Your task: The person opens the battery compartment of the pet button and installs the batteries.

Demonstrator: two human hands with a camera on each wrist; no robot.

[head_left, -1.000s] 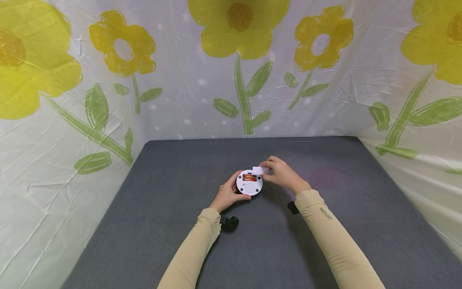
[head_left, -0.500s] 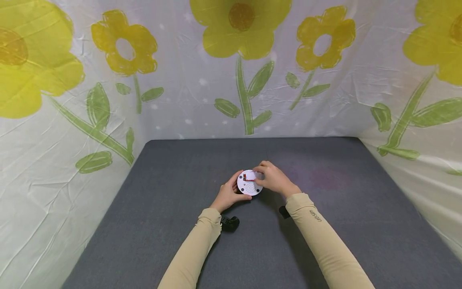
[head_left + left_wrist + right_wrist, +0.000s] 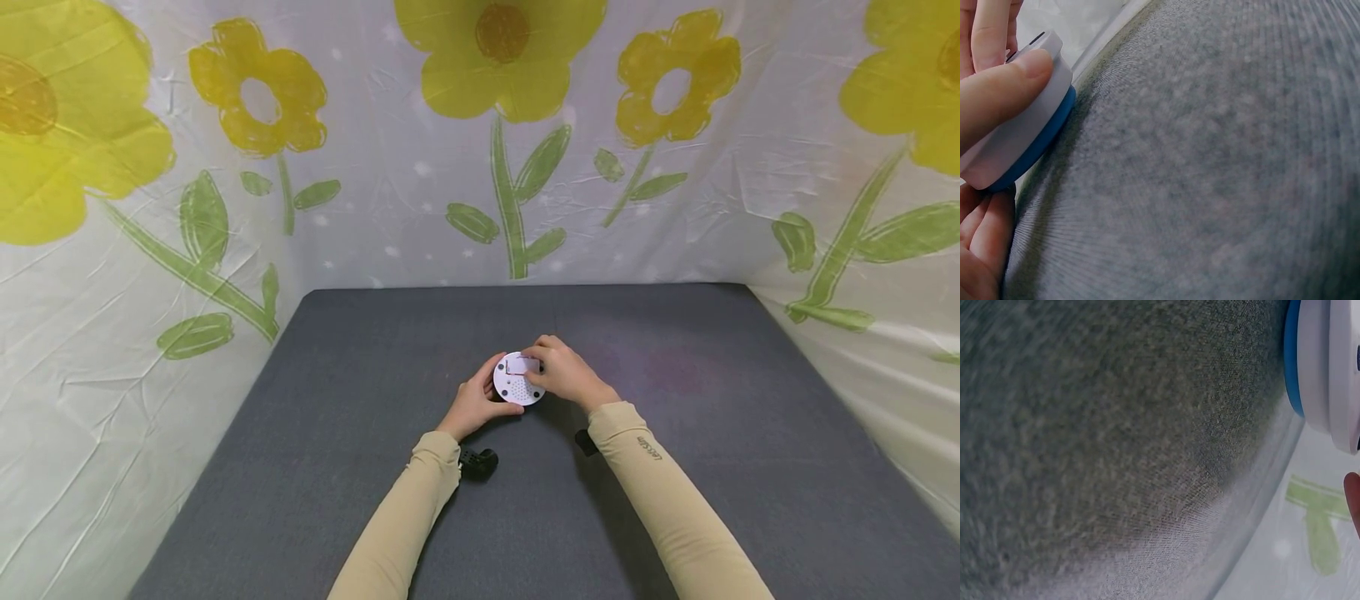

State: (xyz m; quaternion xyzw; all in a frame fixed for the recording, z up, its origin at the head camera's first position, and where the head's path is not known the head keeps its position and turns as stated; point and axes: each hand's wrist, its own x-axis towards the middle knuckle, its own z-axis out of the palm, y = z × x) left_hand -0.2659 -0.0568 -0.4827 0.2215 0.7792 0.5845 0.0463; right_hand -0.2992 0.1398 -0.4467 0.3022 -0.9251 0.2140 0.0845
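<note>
A round white battery-powered device [image 3: 517,393] with speaker holes and small dark feet lies underside up in the head view. My left hand [image 3: 472,406] grips it by the rim, thumb at the near edge. Over the battery compartment is a white battery cover [image 3: 516,365], with a thin red line of battery showing along its edge. My right hand [image 3: 566,372] pinches this cover's right end with thumb and fingers. The left wrist view shows the device's white side [image 3: 1019,140] and blue face, with my thumb pressed on the rim. In the right wrist view, only a fingertip [image 3: 1354,494] shows.
The dark grey table [image 3: 360,350] extends around both hands. A white curtain [image 3: 360,192] with yellow flowers stands behind and at the sides. Black wrist cameras [image 3: 478,464] sit at both wrists, just above the table.
My right hand has brought the battery cover left and down from the device's upper right edge onto the compartment, hiding the red batteries almost fully. My left hand keeps its grip.
</note>
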